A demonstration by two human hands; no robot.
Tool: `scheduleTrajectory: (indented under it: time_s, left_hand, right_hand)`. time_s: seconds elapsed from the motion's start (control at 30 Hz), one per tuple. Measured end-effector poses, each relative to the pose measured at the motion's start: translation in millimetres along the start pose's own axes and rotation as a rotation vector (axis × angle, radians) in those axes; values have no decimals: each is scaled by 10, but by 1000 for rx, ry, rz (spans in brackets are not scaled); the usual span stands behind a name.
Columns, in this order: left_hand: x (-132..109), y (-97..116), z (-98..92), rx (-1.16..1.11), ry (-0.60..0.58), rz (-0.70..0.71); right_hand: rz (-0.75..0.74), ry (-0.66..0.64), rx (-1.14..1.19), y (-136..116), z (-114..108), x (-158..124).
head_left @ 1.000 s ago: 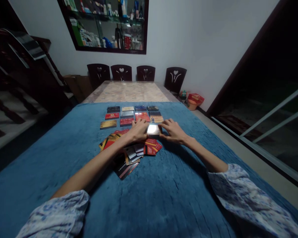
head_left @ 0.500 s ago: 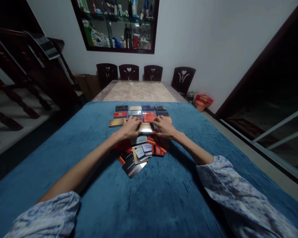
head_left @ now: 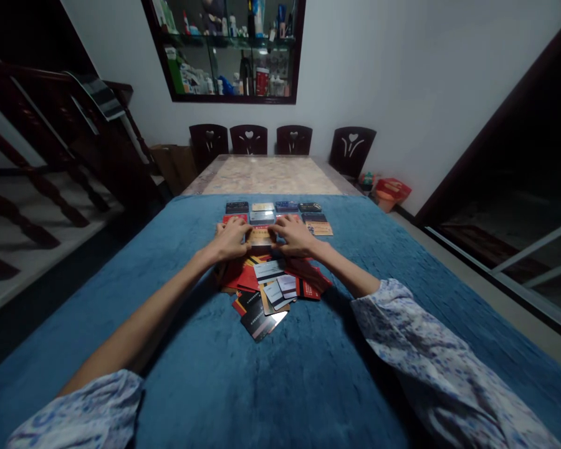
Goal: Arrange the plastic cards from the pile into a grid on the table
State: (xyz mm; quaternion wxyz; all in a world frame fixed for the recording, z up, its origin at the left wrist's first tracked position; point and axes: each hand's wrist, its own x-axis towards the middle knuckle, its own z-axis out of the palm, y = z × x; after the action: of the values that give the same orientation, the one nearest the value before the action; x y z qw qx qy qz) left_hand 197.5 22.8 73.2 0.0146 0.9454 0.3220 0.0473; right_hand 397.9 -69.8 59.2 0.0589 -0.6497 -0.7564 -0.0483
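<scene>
Between my two hands is a gold card (head_left: 260,236), gripped at its left end by my left hand (head_left: 232,239) and at its right end by my right hand (head_left: 292,237). Behind the hands, cards lie in rows on the blue cloth (head_left: 271,386), among them a silver-blue card (head_left: 262,217) and an orange-gold card (head_left: 318,228). My hands partly cover the nearer rows. A loose pile nearer to me has red cards (head_left: 239,275), a grey-white card (head_left: 268,270) and black cards (head_left: 258,318), overlapping at different angles.
The bare stone-patterned table end (head_left: 271,174) lies past the cloth. Several dark chairs (head_left: 294,140) stand behind it by the wall. A wooden railing (head_left: 32,178) is at the left, and a red bag (head_left: 393,188) sits on the floor at the right.
Both hands have shifted left with the gold card relative to the rows. The orange-gold card at the right of the rows is more exposed. The camera view has shifted slightly.
</scene>
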Motion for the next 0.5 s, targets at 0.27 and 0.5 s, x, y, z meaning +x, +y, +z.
scheduleTrajectory:
  time_s: [0.27, 0.5]
  left_hand:
    - [9, -219, -10, -20, 19, -66]
    - [8, -396, -32, -5, -3, -119]
  right_hand:
    - [-33, -49, -13, -113, -57, 234]
    - [-51, -66, -49, -186, 10, 488]
